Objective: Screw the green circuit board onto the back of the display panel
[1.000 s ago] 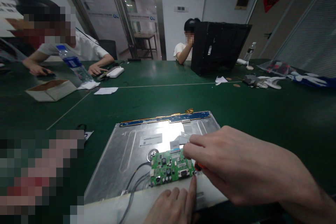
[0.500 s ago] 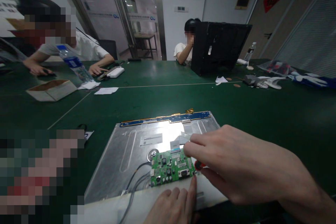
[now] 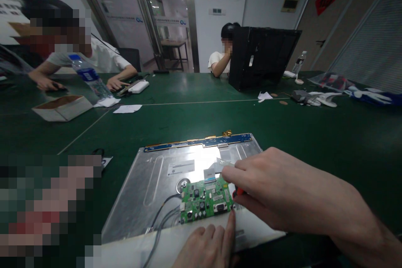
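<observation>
A green circuit board (image 3: 205,201) lies on the metal back of a display panel (image 3: 157,188), wired at its left side, with a flat ribbon cable (image 3: 209,175) at its top edge. My right hand (image 3: 276,188) is closed around a screwdriver (image 3: 239,191). Only a bit of its red and black handle shows between thumb and fingers; the tip, by the board's right edge, is hard to make out. My left hand (image 3: 209,245) rests on the panel's white lower border, index finger stretched to the board's lower right corner, the other fingers loosely bent.
Across the green table (image 3: 176,119) sit two people, one behind a black monitor casing (image 3: 264,58). A water bottle (image 3: 89,75), an open cardboard box (image 3: 63,109) and paper (image 3: 127,109) lie left. Gloves (image 3: 320,98) lie far right.
My right hand has shifted slightly, its thumb rising towards the fingers, and the red handle shows differently between them. My left hand, the board and the panel stay in place.
</observation>
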`<state>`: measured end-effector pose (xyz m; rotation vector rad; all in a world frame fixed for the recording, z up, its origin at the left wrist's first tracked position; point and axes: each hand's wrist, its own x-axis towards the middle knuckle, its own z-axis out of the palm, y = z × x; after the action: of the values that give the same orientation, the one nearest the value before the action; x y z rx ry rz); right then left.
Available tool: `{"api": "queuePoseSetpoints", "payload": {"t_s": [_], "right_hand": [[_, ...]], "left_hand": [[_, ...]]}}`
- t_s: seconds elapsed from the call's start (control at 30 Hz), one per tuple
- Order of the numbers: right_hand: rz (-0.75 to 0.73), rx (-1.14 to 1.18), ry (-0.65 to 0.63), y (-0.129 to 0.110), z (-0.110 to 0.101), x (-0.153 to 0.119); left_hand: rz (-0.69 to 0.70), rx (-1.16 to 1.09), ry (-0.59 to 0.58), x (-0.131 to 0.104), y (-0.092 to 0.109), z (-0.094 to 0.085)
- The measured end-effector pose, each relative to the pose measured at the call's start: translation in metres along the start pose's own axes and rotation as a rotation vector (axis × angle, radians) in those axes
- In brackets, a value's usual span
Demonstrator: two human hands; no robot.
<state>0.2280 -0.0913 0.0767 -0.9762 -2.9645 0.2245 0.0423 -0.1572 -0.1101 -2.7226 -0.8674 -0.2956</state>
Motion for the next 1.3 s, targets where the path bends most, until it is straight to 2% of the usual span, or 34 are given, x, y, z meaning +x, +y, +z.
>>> {"api": "queuePoseSetpoints", "payload": {"t_s": [0.3, 0.4, 0.57, 0.67, 0.9, 1.3], "right_hand": [[0.027, -0.076, 0.069, 0.0006, 0.003, 0.0013], [0.026, -0.059, 0.042, 0.0004, 0.0017, 0.0007], [-0.073, 0.033, -0.021, -0.0001, 0.0005, -0.0017], [-0.09, 0.038, -0.021, -0.0002, 0.0002, -0.0015], [-0.004, -0.009, 0.001, 0.0, 0.0001, 0.0028], [-0.116, 0.048, -0.019, 0.0016, 0.0003, -0.0025]], "left_hand": [[-0.011, -0.015, -0.058, -0.0029, 0.0011, 0.0029], [-0.009, -0.017, -0.069, -0.0024, 0.0011, 0.0023], [-0.013, -0.013, -0.077, 0.0, 0.0009, 0.001], [-0.009, -0.012, -0.077, 0.0006, 0.0007, 0.0003], [-0.008, 0.004, -0.074, 0.0, 0.0013, 0.0009], [-0.007, -0.005, -0.07, 0.001, -0.0001, 0.0002]]}}
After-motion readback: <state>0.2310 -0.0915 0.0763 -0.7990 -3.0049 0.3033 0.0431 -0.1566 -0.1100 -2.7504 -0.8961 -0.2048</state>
